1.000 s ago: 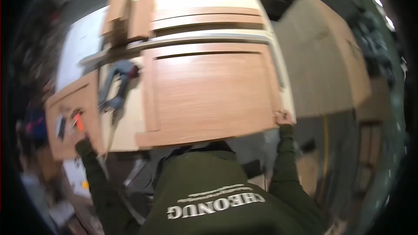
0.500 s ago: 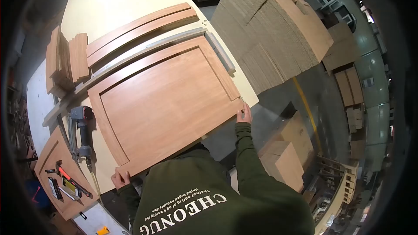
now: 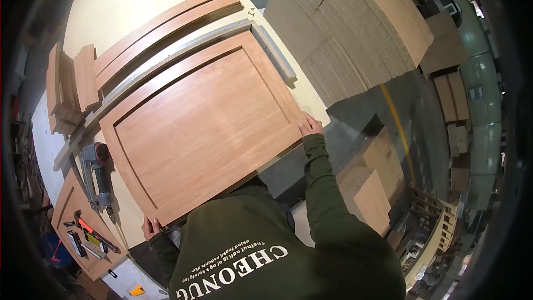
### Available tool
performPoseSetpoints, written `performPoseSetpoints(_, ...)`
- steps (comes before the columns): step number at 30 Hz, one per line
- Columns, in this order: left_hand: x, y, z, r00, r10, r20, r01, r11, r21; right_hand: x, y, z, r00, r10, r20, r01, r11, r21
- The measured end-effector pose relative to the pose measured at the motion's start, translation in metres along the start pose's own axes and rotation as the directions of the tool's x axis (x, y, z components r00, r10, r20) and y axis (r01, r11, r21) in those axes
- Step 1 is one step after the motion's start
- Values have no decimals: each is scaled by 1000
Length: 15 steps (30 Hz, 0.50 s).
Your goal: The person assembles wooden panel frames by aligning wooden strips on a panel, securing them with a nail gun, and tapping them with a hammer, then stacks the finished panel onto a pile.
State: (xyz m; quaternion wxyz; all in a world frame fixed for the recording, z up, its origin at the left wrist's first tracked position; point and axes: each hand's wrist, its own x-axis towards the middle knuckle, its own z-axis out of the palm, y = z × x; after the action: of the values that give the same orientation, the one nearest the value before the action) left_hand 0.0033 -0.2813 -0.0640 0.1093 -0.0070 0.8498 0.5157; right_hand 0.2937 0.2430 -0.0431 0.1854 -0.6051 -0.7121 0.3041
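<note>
A framed wooden cabinet door panel (image 3: 200,122) lies flat on the cream-topped table (image 3: 139,0), its recessed centre facing up. My left hand (image 3: 150,226) grips its near left corner, fingers bent at the edge. At the near right corner, my right hand (image 3: 311,125) holds the edge, with some fingers partly hidden. Long grey bars, the far one (image 3: 177,58) and a shorter one (image 3: 273,53) at the right, run along the panel's sides. Left of the panel rests a nail gun (image 3: 100,175) with a hose.
Stacked wooden strips (image 3: 166,28) and shorter pieces (image 3: 61,89) lie beyond the bars. A hammer (image 3: 94,230) and other small tools lie on another panel (image 3: 66,200) at the left. A tall cardboard stack (image 3: 333,39) stands right of the table; boxes (image 3: 366,194) sit lower right.
My right hand has shifted from the panel's near right corner slightly up along its right edge. My left hand stays at the left corner. The view has shifted slightly.
</note>
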Motion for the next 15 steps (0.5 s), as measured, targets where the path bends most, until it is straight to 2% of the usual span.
performPoseSetpoints(3, 5, -7, -7, 996, -60, 67, 63, 997, -40, -5, -10, 0, 999, 33, -14, -34, 997, -66)
performPoseSetpoints(6, 5, 0, -8, 991, -115, 65, 111, 992, 59, -7, -13, 3, 998, 52, -45, -53, 998, -30)
performPoseSetpoints(9, 5, -2, -6, 1000, -3, 18, 0, 989, 147, -7, -17, 3, 993, 107, -56, -105, 994, 25)
performPoseSetpoints(12, 6, -16, -6, 996, 84, 16, -86, 981, 174, 5, 2, 11, 991, 130, -41, -130, 991, 0)
performPoseSetpoints(14, 17, -66, -13, 996, 82, -31, -70, 956, 286, 28, 51, 19, 997, -72, 43, 68, 994, 90)
performPoseSetpoints(15, 11, -51, -7, 998, 31, -54, -17, 968, 250, 32, 50, 16, 991, -65, 114, 69, 997, -28)
